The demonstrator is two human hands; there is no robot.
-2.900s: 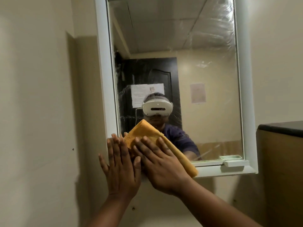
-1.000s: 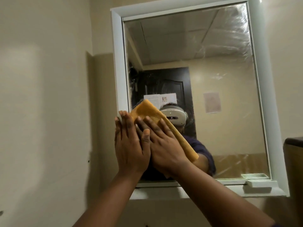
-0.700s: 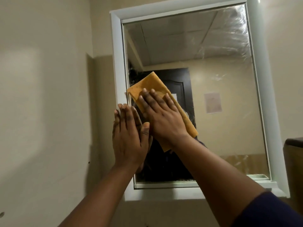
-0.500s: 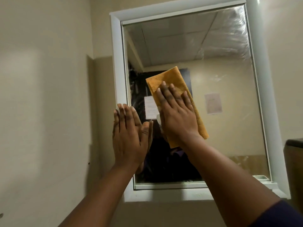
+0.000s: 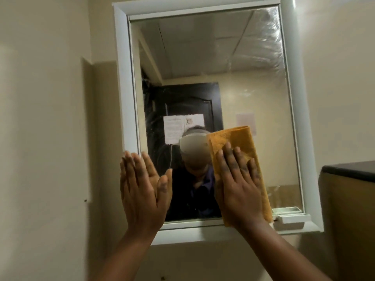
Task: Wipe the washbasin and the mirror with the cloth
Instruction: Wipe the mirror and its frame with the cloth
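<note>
A white-framed mirror (image 5: 243, 78) hangs on the beige wall, streaked in its upper right and along its left side. My right hand (image 5: 237, 187) presses a folded orange cloth (image 5: 243, 142) flat against the lower right of the glass, fingers straight. Flat against the mirror's lower left corner lies my left hand (image 5: 142, 191), fingers straight, overlapping the frame. It holds nothing. The washbasin is out of view.
A small white soap dish (image 5: 290, 219) sits on the mirror's bottom ledge at the right. A dark-topped wooden cabinet (image 5: 349, 199) stands close on the right. The beige wall has a step (image 5: 87, 138) left of the mirror.
My right hand has slid the cloth from the upper left of the glass down and to the right. The left hand stayed flat at the lower left corner.
</note>
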